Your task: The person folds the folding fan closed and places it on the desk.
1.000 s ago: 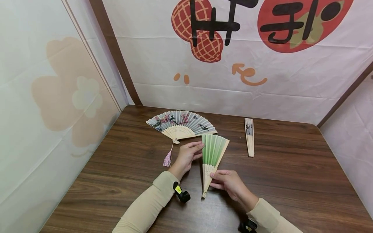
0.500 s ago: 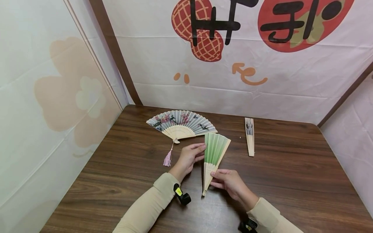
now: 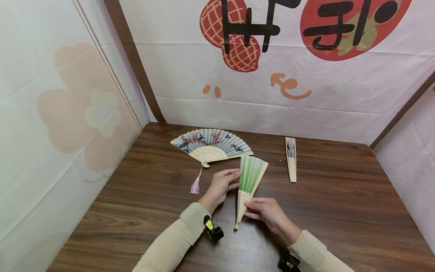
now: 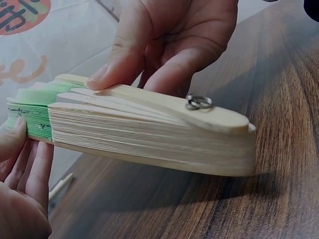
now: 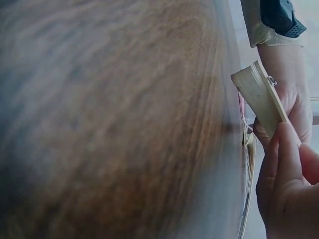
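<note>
A green paper fan [image 3: 250, 177] with bamboo ribs is held partly spread, just above the brown wooden table [image 3: 340, 204]. My left hand [image 3: 234, 177] pinches the fan's left edge near the top, thumb over fingers. My right hand [image 3: 249, 209] pinches the ribs low down, close to the pivot. The left wrist view shows the stacked ribs [image 4: 149, 134] and the metal ring [image 4: 199, 103] at the pivot, with the right hand's fingers [image 4: 169, 55] on the top rib and the left hand's fingers [image 4: 22, 164] on the green paper. In the right wrist view the fan's end [image 5: 259, 97] appears edge-on.
A grey floral fan [image 3: 210, 145] lies fully spread behind the hands, its pink tassel [image 3: 195, 185] trailing toward me. A closed fan [image 3: 290, 158] lies at the back right. Fabric walls enclose the table on the left, back and right.
The green fan's spread has narrowed slightly, as my left hand moved its edge a little to the right. The right hand has stayed in place.
</note>
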The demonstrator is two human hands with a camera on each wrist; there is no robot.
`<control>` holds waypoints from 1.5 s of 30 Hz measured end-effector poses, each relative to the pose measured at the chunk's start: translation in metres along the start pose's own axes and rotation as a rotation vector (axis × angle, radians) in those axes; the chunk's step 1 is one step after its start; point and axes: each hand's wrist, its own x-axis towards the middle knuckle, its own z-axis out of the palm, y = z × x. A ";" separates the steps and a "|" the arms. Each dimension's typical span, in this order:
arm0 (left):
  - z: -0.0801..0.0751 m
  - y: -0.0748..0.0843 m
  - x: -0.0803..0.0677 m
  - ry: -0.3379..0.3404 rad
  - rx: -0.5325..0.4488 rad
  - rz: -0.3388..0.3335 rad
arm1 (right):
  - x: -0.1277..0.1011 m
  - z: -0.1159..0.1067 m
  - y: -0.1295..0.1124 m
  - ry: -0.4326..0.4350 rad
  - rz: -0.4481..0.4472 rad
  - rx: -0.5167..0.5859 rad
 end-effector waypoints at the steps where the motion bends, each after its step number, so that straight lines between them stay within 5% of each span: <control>1: 0.000 0.000 0.000 -0.002 0.003 0.002 | 0.000 0.000 0.000 0.002 -0.001 -0.001; 29: 0.003 -0.001 -0.004 0.011 0.023 0.005 | 0.001 0.003 -0.001 0.084 0.002 -0.038; 45: 0.003 -0.010 -0.010 -0.104 0.101 -0.046 | 0.006 0.000 -0.012 0.241 -0.076 -0.001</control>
